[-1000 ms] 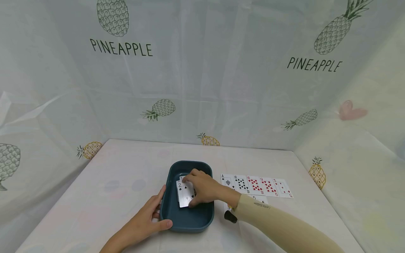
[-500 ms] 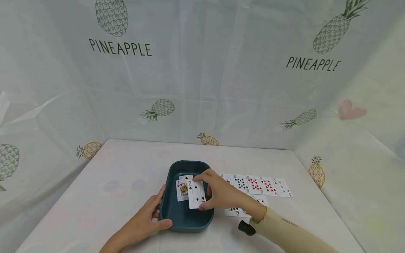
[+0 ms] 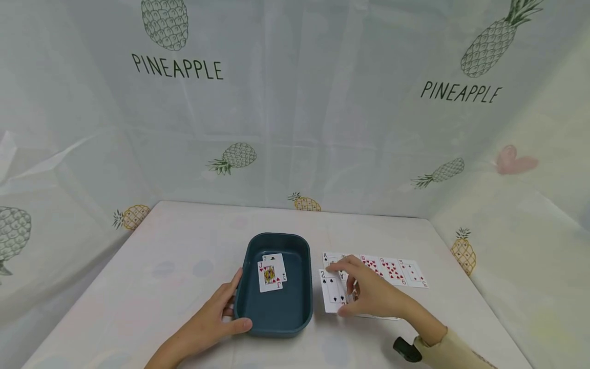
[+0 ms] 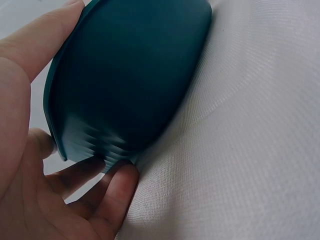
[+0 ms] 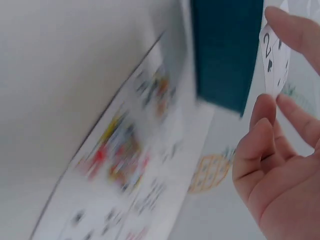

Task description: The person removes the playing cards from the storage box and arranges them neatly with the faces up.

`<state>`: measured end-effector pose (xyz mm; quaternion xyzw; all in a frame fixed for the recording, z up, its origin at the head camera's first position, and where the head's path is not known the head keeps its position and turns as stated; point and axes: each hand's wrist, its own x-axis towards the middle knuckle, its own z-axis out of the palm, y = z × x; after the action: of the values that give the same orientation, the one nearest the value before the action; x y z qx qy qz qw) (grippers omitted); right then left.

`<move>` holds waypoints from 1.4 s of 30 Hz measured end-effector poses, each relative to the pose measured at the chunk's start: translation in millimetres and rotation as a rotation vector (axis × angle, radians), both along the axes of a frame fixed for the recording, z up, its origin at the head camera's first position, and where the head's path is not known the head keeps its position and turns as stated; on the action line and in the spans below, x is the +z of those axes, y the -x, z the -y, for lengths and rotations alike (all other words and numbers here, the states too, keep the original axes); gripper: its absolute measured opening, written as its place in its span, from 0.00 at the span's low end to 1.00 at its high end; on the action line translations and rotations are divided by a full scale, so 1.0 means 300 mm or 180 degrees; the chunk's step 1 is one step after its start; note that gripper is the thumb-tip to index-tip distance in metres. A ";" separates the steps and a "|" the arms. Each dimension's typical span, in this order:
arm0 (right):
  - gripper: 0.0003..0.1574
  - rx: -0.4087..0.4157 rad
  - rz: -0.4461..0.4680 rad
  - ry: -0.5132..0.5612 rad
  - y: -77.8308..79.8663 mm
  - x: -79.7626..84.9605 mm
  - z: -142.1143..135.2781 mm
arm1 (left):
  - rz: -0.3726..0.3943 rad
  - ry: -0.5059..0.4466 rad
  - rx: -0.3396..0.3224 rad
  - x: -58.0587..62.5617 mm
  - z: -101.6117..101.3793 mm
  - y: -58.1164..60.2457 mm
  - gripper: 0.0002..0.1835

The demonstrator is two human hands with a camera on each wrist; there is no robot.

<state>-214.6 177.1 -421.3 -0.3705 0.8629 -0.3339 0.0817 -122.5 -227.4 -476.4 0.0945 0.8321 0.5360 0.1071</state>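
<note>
My left hand [image 3: 207, 323] holds the dark blue-green tray [image 3: 281, 325] at its left side. The thumb lies at the rim and the fingers [image 4: 112, 200] bend against the outer wall. Inside the tray lie a jack of hearts [image 3: 269, 277] and, partly under it, a black-suited card [image 3: 279, 260]. Right of the tray, my right hand [image 3: 375, 294] pinches a two of spades [image 3: 330, 293] between thumb and a finger at its opposite ends. That card hangs over the left end of the laid-out cards, hiding part of them. In the right wrist view its face is bent slightly.
Several cards lie face up in a row to the right, among them a nine of hearts [image 3: 392, 270] and a three of diamonds [image 3: 413, 274]. A second row with face cards [image 5: 122, 150] sits nearer, mostly behind my right hand. A pineapple-printed sheet [image 3: 299, 102] hangs behind the table.
My right hand has lifted the two of spades off the jack in the tray and carried it right, over the laid-out cards. My left hand stays on the tray.
</note>
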 end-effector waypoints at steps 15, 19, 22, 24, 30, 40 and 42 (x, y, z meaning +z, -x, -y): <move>0.50 -0.0182 -0.0315 -0.0220 0.026 -0.051 -0.350 | 0.0043 -0.0041 -0.0004 -0.002 0.002 0.002 0.58; 0.50 -0.0221 -0.0328 -0.0286 0.027 -0.064 -0.447 | 0.0061 -0.0040 -0.0003 -0.004 -0.002 0.003 0.58; 0.50 -0.0246 -0.0274 -0.0404 0.025 -0.079 -0.503 | 0.0067 -0.0013 0.0023 -0.004 -0.003 0.004 0.58; 0.50 -0.0254 -0.0218 -0.0490 0.026 -0.086 -0.531 | 0.0063 -0.0004 0.0046 -0.005 -0.004 0.004 0.58; 0.51 -0.0352 -0.0040 -0.0685 0.039 -0.093 -0.568 | 0.0067 -0.0017 0.0100 -0.010 -0.005 0.003 0.58; 0.49 -0.0387 0.0136 -0.0777 0.049 -0.097 -0.563 | 0.0115 0.0059 0.0119 -0.010 -0.007 0.003 0.58; 0.49 -0.0403 0.0173 -0.0810 0.052 -0.096 -0.559 | 0.0102 0.0044 0.0099 -0.010 -0.005 0.001 0.58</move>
<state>-230.2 344.9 -450.1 -0.2929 0.9174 -0.2362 0.1300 -122.9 -225.8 -479.4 0.0721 0.8353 0.5333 0.1127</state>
